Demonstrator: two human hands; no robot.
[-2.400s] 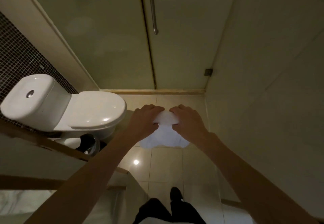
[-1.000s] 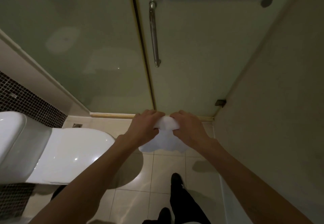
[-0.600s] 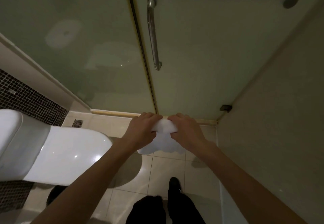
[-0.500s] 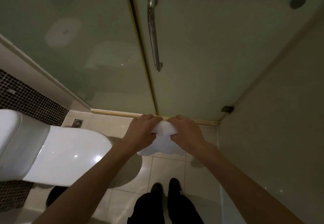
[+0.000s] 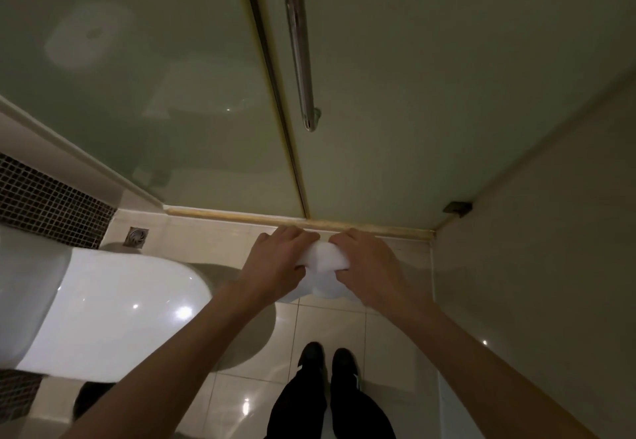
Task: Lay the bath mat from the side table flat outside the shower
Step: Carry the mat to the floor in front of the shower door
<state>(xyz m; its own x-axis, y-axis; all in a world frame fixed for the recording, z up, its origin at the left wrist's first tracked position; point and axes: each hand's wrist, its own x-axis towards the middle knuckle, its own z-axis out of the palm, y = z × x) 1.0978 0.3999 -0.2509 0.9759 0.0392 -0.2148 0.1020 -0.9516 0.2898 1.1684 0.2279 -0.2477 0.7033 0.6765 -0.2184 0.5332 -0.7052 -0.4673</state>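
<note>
Bath mat [image 5: 323, 261] is clutched, bunched, in the grip of left hand [image 5: 275, 266] and right hand [image 5: 370, 275] at the shower [image 5: 413, 94]; not laid flat yet.

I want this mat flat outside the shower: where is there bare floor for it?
Bare tiles run from the shower threshold to the shoes, between the toilet and the right wall; the bath mat, gripped by the left hand and right hand, hangs over them. Leftward is crowded: the toilet covers the floor, a floor drain in the corner beyond it.
</note>
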